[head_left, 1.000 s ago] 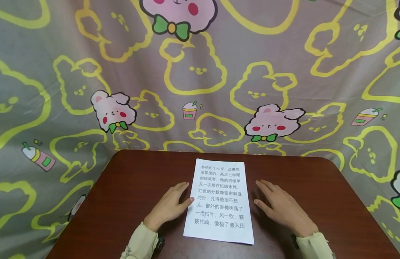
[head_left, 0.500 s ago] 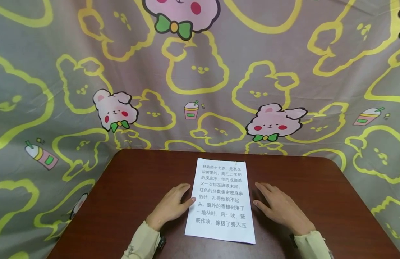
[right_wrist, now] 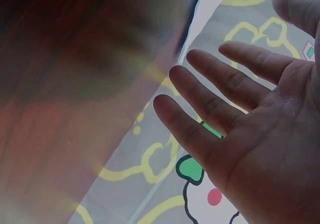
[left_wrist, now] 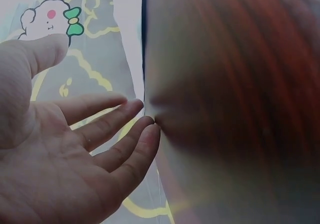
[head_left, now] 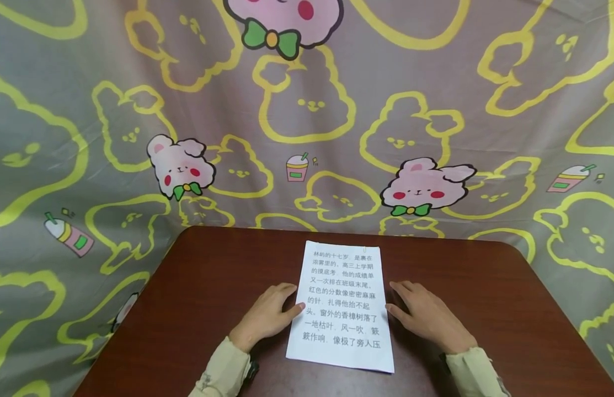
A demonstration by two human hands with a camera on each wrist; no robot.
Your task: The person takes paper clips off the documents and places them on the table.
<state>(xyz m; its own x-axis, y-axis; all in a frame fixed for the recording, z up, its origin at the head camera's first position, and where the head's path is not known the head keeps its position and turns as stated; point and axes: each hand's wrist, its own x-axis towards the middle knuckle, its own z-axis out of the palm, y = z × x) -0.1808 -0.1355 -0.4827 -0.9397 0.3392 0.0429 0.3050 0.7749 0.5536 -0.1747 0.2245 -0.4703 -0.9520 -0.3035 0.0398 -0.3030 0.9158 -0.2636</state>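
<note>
A white stack of paper sheets [head_left: 338, 353], printed with large Chinese characters, lies in the middle of the dark wooden table [head_left: 217, 259]. A small paper clip [head_left: 364, 250] shows at its top edge. On its left side is my left hand [head_left: 267, 314], fingers relaxed, thumb tip over the sheets' left edge. My right hand [head_left: 428, 314] lies on the other side, thumb tip right at the right edge. In the left wrist view the left hand [left_wrist: 75, 134] has loosely bent fingers and holds nothing. The right wrist view has the right hand [right_wrist: 255, 119] with straight, spread fingers and a bare palm.
Behind the table hangs a grey curtain [head_left: 331, 160] patterned with yellow outlines, rabbits and drink cups. It also comes down along the left and right sides of the table. Dark bands sit at both wrists, by the light sleeves [head_left: 224, 366].
The right hand has come slightly left, its thumb now at the sheets' edge. The left hand keeps its place beside the paper. The whole head view has shifted a little.
</note>
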